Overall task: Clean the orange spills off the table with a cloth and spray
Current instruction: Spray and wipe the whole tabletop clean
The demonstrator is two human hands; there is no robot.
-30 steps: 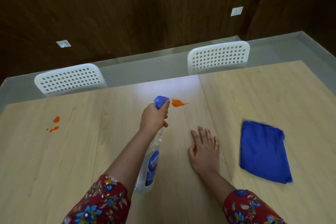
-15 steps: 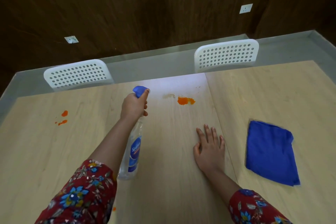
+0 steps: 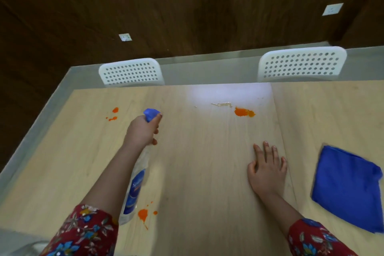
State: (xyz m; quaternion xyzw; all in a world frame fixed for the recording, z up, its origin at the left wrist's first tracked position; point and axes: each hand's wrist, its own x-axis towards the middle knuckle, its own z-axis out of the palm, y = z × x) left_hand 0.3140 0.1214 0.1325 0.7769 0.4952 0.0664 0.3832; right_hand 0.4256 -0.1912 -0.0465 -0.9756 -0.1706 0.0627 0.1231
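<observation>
My left hand (image 3: 143, 131) grips a clear spray bottle (image 3: 135, 185) with a blue nozzle, held above the light wooden table (image 3: 197, 172), nozzle pointing toward the far left. An orange spill (image 3: 113, 114) lies beyond and left of the nozzle. A second orange spill (image 3: 244, 112) sits at the far middle, with a pale wet streak (image 3: 222, 104) just left of it. A third orange spill (image 3: 144, 214) lies near me, beside the bottle's base. My right hand (image 3: 267, 169) rests flat on the table, fingers spread. A folded blue cloth (image 3: 349, 187) lies to its right, untouched.
Two white perforated chairs (image 3: 131, 72) (image 3: 302, 64) stand pushed in at the table's far edge. A grey floor strip and a dark wooden wall run behind them. The table's left edge runs diagonally close to the left spill.
My left hand has carried the spray bottle leftward, away from the middle spill toward the left one. A wet streak now shows beside the middle spill. The near spill has come into view.
</observation>
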